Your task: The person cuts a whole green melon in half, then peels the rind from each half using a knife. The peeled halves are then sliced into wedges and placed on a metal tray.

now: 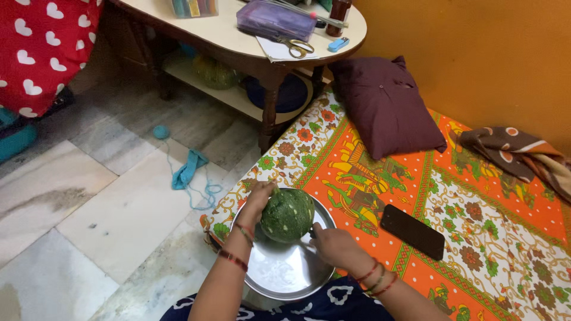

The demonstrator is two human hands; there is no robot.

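A round dark green speckled gourd (289, 215) stands on a shiny steel plate (284, 272) at the mattress's near corner. My left hand (257, 201) grips the gourd's top left, by its stem. Against the gourd's lower right side, my right hand (334, 245) is closed on something small and dark, likely a knife handle; its blade is hidden. Both wrists wear red and green bangles.
The mattress has an orange floral sheet (452, 196). A black phone (413, 231) lies right of the plate. A maroon pillow (386, 107) and a brown patterned cloth (517, 151) lie farther back. A low table (226, 30) holds scissors (295, 46); blue yarn (189, 168) lies on the marble floor.
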